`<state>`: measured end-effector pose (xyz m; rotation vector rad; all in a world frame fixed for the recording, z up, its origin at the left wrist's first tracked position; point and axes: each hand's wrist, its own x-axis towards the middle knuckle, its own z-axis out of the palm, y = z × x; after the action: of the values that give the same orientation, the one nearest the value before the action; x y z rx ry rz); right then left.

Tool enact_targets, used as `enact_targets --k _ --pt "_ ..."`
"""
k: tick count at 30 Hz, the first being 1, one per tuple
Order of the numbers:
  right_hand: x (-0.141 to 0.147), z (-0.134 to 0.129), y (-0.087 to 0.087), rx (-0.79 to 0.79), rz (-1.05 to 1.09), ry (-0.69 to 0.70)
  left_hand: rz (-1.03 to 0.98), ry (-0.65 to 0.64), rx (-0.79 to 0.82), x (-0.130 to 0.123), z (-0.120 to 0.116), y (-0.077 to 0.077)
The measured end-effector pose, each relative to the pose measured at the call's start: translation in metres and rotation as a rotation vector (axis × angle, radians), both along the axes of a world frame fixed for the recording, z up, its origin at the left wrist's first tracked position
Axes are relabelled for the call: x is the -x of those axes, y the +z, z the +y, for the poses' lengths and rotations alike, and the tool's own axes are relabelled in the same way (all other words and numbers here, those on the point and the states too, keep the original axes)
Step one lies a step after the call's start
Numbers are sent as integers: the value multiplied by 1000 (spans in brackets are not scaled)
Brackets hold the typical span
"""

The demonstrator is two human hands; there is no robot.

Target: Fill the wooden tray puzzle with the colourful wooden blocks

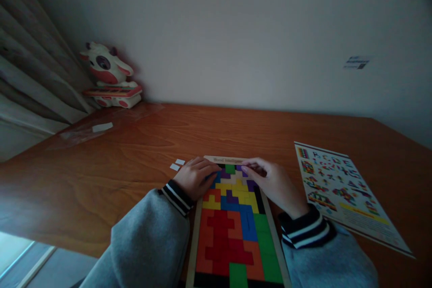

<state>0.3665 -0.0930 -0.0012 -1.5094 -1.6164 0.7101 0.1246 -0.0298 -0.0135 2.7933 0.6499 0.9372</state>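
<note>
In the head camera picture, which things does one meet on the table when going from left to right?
Cow toy → white slips → left hand → puzzle board → right hand → pattern sheet.

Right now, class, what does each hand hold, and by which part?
Neither clearly holds anything: the left hand and right hand rest fingertips on coloured pieces at the puzzle board's far end.

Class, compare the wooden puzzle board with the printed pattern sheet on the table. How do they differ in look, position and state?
The puzzle board is a wood-framed tray packed with solid coloured blocks; the pattern sheet is flat white paper printed with many small figures. The board lies straight in front of the person, the sheet angled off to its right. The left hand and right hand rest on the board's far end; nothing touches the sheet. Both lie flat on the wooden table.
</note>
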Motion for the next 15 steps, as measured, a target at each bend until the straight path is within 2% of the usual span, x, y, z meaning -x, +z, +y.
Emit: enact_targets --k 11,15 --pt "7 -2 0 71 -70 85 37 6 0 -2 -3 0" --pt "5 -3 -1 54 -61 57 32 64 -47 16 2 4"
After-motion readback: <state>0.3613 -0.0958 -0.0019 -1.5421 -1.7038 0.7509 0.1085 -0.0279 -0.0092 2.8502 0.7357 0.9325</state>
